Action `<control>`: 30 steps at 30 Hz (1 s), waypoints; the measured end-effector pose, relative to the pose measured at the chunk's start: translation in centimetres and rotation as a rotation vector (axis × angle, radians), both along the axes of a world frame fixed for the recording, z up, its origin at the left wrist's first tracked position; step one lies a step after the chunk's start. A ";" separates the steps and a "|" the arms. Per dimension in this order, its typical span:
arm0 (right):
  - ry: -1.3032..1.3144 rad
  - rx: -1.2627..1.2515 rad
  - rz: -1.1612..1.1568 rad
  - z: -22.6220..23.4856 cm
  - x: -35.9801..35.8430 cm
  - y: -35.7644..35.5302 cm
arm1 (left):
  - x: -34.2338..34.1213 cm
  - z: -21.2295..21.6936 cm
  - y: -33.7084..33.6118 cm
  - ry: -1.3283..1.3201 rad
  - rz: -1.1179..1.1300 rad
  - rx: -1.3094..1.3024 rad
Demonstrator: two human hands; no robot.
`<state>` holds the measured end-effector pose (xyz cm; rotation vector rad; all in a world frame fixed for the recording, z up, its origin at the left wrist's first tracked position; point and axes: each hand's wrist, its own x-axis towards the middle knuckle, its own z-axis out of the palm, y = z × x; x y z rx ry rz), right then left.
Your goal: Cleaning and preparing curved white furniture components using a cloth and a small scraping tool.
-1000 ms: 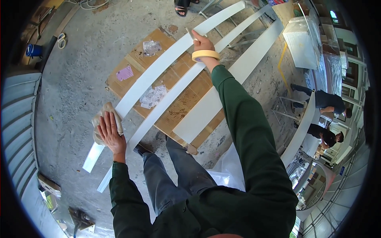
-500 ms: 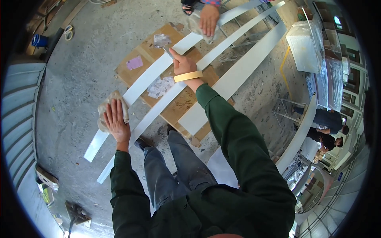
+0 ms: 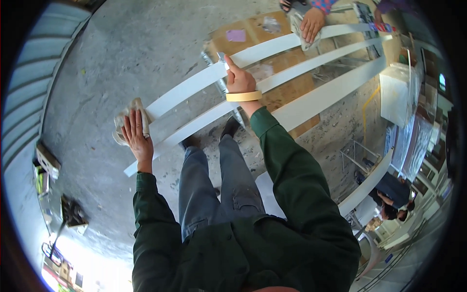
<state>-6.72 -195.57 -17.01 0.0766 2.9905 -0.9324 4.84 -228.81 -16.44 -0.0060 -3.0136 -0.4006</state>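
Note:
My left hand [image 3: 138, 138] lies with straight fingers over a beige rag [image 3: 137, 103], pressing it around the near left end of a long white strip [image 3: 187, 87]. That strip's end is hidden under the cloth. My right hand [image 3: 242, 80] is closed on a small scraper [image 3: 222, 58] with a flat metal blade; its handle is mostly covered by my fingers. The blade shows beside the same strip. Around my right wrist hangs a roll of yellowish tape [image 3: 243, 96]. A second, narrower white strip [image 3: 194, 122] passes beneath this wrist.
A wider white board [image 3: 331, 95] lies to the right, with cardboard [image 3: 250, 22] on the floor below. Across the strips, a co-worker's hand [image 3: 312, 23] holds another rag [image 3: 297, 30]. A metal support [image 3: 238, 114] runs under the strips. White wrapped blocks [image 3: 396, 92] stand far right.
My left hand and the rag have slid along the strip to its near left end. My right hand still grips the scraper. The whole view has turned and shifted.

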 end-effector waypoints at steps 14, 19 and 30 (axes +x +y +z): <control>0.029 -0.057 0.175 -0.3 6.7 -17.1 | 14.6 -0.4 -15.7 0.131 1.094 0.984; 0.002 -0.074 0.225 -0.8 9.0 -21.1 | 17.0 0.0 -16.4 0.195 1.165 1.033; 0.056 -0.071 0.335 -1.6 10.8 -27.1 | 19.7 -1.0 -17.9 0.230 1.216 1.092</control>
